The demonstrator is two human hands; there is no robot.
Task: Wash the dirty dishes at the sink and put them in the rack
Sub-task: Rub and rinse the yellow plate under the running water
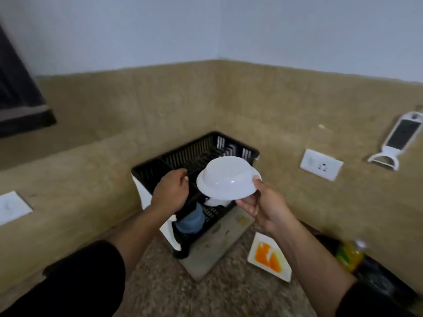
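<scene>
The right hand (263, 205) pinches only the rim of the upturned white bowl (227, 179), held over the black rack (183, 156). The left hand (171, 191), fingers curled, steadies the rack's edge. A wet rim could slip from that 1-sided grip.

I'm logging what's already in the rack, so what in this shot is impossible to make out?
Head view only:
- White upturned bowl, held by the right hand, hides part of the black plastic dish rack's upper tier.
- Left hand on the rack's front edge hides what lies below it.
- White item on the lower tier: mostly covered by the bowl.
- Yellow-green bottle: too blurred to identify.
- Sink: out of frame.
</scene>
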